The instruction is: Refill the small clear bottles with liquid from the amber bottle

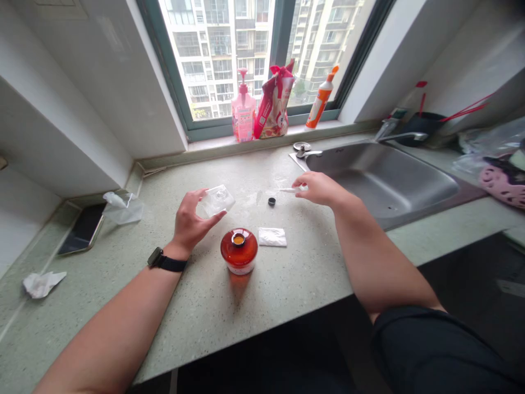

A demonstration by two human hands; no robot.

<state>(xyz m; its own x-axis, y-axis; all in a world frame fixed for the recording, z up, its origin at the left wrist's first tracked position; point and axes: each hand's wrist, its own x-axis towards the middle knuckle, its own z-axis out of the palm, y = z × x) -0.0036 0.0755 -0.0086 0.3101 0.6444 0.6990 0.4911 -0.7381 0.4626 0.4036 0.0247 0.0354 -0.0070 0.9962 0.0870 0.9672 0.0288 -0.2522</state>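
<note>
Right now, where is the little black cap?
The black cap sits on the counter in the head view, between the hands, just behind the white packet, nearer the right hand.

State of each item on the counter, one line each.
Left hand: gripping the clear container, off the counter
Clear container: held tilted
Right hand: pinching the thin white stick
Thin white stick: held level, over the counter
Black cap: lying on the counter
Amber jar: upright, neck apparently uncapped
White sachet: lying flat
Phone: face up, screen dark
</note>
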